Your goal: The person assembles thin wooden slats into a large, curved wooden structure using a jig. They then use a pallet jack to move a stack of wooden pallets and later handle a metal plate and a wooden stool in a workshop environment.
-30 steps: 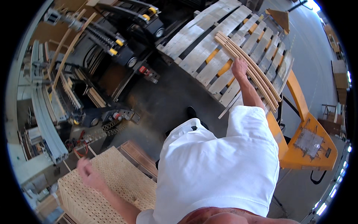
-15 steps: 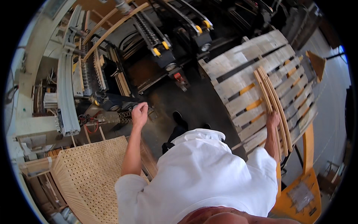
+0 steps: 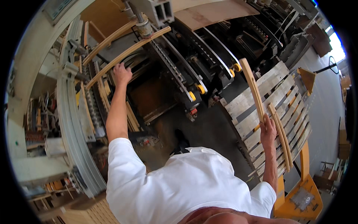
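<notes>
Grey rail (image 3: 80, 142): long, ribbed metal, left side, running near to far.
Perforated wood stack (image 3: 91, 215): near left, partly cut off.
Curved strips: two on the machine at far left, the outer one (image 3: 109, 41) and the inner one (image 3: 130, 51), roughly side by side but apart.
Left hand (image 3: 122, 74): stretched out just beside the inner strip; fingers loosely bent. Whether they press on the wood, cannot tell.
Clamp cylinder (image 3: 144, 30): upright at the inner strip's far part; contact not clear from here.
Yellow rollers (image 3: 192, 96): on the ends of the machine's arms, between the two hands.
Wooden strip (image 3: 253, 89): in the right hand, slanting far and left, apparently lifted; single or layered, not certain.
Right hand (image 3: 268, 130): fingers wrapped round the strip's near end.
Step, my judgement: picking up the strip on the right while the left hand attends to the machine.
Next move, my judgement: calls for a firm end grip and the long free end kept clear of the rollers.
Strip bundle (image 3: 281, 140): resting on the slatted pallet (image 3: 238, 105), just right of the hand.
Pallet truck (image 3: 304, 198): orange, near right.
</notes>
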{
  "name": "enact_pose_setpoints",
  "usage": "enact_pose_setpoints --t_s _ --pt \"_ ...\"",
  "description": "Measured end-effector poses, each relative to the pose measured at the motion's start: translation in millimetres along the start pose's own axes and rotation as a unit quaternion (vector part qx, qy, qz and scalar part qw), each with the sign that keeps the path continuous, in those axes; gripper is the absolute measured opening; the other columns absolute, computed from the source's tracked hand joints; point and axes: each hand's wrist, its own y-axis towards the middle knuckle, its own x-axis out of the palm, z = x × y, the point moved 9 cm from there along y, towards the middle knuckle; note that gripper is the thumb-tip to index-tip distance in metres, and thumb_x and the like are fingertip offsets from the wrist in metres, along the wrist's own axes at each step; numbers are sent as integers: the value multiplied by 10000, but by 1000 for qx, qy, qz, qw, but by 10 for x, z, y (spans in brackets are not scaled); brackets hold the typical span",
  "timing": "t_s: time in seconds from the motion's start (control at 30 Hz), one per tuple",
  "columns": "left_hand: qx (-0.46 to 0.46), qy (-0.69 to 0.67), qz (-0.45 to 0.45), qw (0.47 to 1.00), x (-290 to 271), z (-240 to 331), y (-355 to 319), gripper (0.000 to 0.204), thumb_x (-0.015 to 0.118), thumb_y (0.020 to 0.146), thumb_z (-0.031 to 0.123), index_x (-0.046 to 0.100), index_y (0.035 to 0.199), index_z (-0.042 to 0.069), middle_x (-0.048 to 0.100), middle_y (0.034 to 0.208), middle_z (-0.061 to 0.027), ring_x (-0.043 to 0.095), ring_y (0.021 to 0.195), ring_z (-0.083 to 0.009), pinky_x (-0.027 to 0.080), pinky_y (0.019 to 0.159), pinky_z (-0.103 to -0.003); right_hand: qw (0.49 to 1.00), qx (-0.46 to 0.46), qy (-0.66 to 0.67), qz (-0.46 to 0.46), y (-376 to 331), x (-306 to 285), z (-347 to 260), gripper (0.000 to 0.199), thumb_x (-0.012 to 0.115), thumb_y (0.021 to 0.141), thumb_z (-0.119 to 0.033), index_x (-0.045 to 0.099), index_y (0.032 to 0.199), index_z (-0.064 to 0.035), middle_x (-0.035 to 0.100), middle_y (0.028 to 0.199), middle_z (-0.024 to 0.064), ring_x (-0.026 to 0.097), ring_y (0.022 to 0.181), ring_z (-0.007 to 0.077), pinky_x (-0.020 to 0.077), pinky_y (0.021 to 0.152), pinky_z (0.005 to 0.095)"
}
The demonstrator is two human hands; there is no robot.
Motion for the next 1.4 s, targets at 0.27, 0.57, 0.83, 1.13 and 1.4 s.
enact_pose_setpoints --t_s 0.27,0.57,0.83,1.13,1.4 --pt "26 77 -21 997 5 -327 783 533 607 872 305 441 1349 135 415 1377 -158 361 1297 -364 366 1031 -483 987 -130 3 -99 1059 484 -1837 386 630 837 -59 571 1217 -83 579 941 127 565 886 326 460 762 407" --pt "99 -178 -69 977 -172 247 -1358 325 683 802 187 564 1096 115 560 1002 -133 576 960 -362 483 784 -451 891 -410 10 -197 2008 2045 -3857 381 589 809 -68 574 1186 -123 563 895 108 570 882 322 476 750 423" --pt "12 -281 -143 949 -345 265 -2759 334 672 819 141 590 1139 90 575 1049 -111 585 961 -346 483 783 -435 792 -587 26 -169 2140 3769 -5672 334 576 814 -88 598 1144 -134 602 986 133 580 961 350 488 802 436" --pt "-205 -273 -75 937 -677 47 -3573 370 692 802 126 605 1160 80 605 1056 -116 596 960 -334 483 806 -399 837 -542 23 -68 2699 4471 -6074 187 632 810 -246 628 956 -129 632 919 121 608 918 336 489 774 456" --pt "-313 -276 -16 909 -542 -189 -4038 374 695 783 133 618 1141 60 621 1061 -143 599 979 -350 487 823 -389 826 -560 8 -69 2555 4666 -6344 189 606 830 -264 635 950 -120 634 945 109 603 940 326 479 798 462"
